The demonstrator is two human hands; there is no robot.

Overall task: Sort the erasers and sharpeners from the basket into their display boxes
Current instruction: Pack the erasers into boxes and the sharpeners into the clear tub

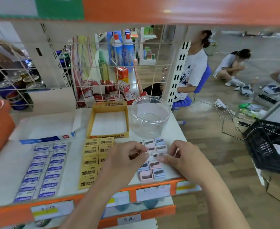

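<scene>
Left hand [127, 156] and right hand [183, 156] curl over the sharpeners [159, 172], laid in rows on the shelf [7, 171], probably for tidying (blur hides whether either pinches one); the clear tub [150, 116] stands behind.

left grip [127, 156]: bare hand | left forearm [93, 195] behind it: bare | right grip [183, 156]: bare hand, short thumbnail | right forearm [218, 195] behind it: bare

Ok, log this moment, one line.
left hand, right hand: at pastel plastic sharpeners, grip unclear | yellow cardboard box: empty | clear plastic tub: empty
</scene>
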